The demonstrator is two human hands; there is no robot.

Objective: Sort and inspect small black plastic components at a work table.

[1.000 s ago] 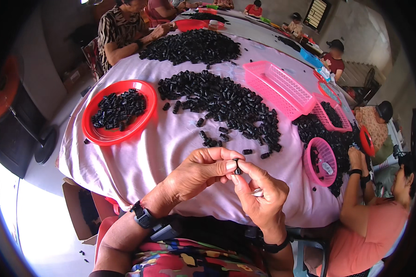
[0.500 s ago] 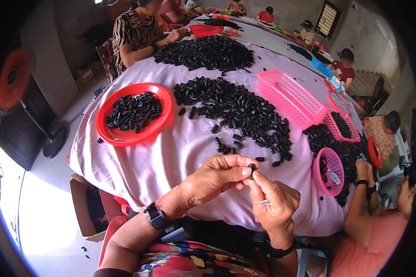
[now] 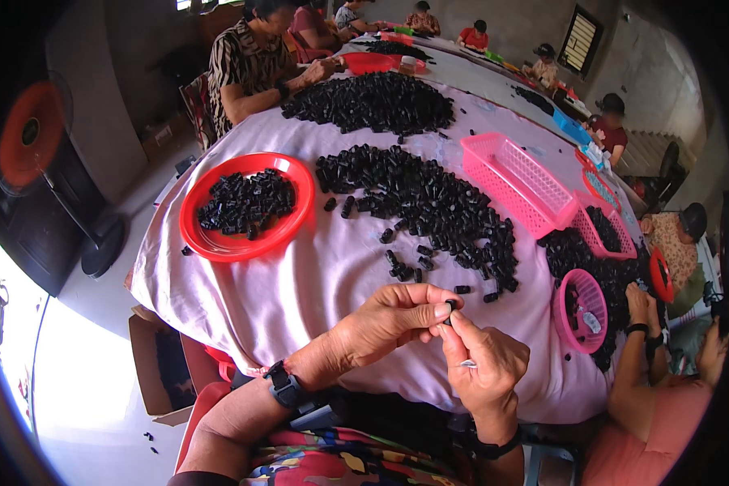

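Observation:
My left hand (image 3: 385, 320) pinches a small black cylindrical plastic piece (image 3: 450, 306) between thumb and fingers, just above the near part of the pink cloth. Closed close against it is my right hand (image 3: 488, 360), its thumb and forefinger at the piece's lower side. A thin silvery tool (image 3: 466, 364) pokes out of the right fist; most of it is hidden by the fingers. Beyond my hands a curved heap of similar black pieces (image 3: 429, 194) lies on the cloth. To the left, a red round tray (image 3: 306, 212) holds more of them.
A larger black heap (image 3: 373, 101) lies farther off. Pink baskets, one long (image 3: 510, 174) and one round (image 3: 565, 324), stand on the right. A co-worker's arms (image 3: 636, 356) reach in at right. An open carton (image 3: 150, 364) and a fan (image 3: 32, 134) are on the left.
The whole view has shifted slightly, so the table things appear a little lower and to the right. Both hands keep their hold, with the black piece between them.

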